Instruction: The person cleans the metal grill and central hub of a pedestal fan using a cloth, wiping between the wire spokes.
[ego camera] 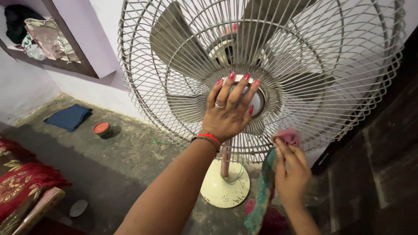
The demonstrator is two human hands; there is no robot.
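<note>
Fingers [235, 89] of your left hand [227, 114] are spreading flat over the hub [257, 101] at the middle of the fan [261, 74], which is standing on its round base [224, 188]. Near right, your right hand [291, 174] is pinching a cloth [261, 198] against the grille's [348, 113] lower edge.

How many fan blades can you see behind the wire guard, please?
3 fan blades: one upper left, one at top, one right of the hub. Further ones may be hidden behind the left hand and guard.
</note>
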